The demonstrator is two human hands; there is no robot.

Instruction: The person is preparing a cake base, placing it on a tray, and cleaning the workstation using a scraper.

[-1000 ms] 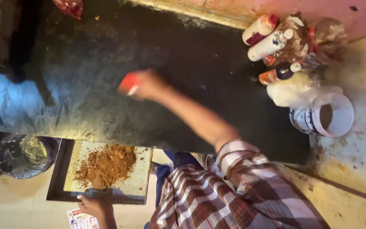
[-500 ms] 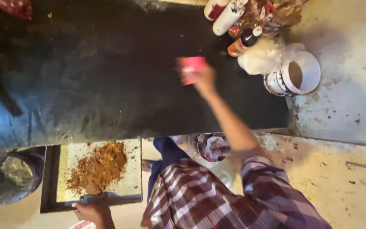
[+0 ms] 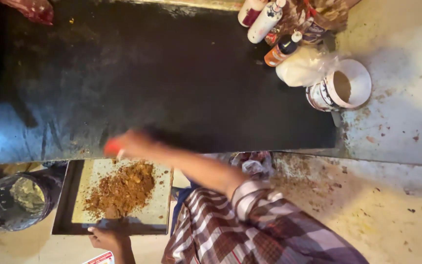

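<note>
My right hand (image 3: 128, 143) is blurred at the near edge of the big dark slab (image 3: 172, 78), just above a flat metal tray (image 3: 159, 195). It is shut on a small red object (image 3: 111, 147) whose shape I cannot make out. The tray carries a heap of brown crumbly powder (image 3: 120, 188). My left hand (image 3: 104, 238) grips the tray's near edge. My plaid sleeve (image 3: 250, 205) runs in from the lower right.
At the slab's far right corner stand several bottles (image 3: 264, 22), a filled clear plastic bag (image 3: 301, 68) and a white tub (image 3: 348, 85). A dark bucket (image 3: 15, 200) sits left of the tray. A stained pale floor (image 3: 396, 195) lies to the right.
My right hand swept with the red object from the far right of the slab, by the bottles, back to its near edge over the tray. The left hand stayed on the tray.
</note>
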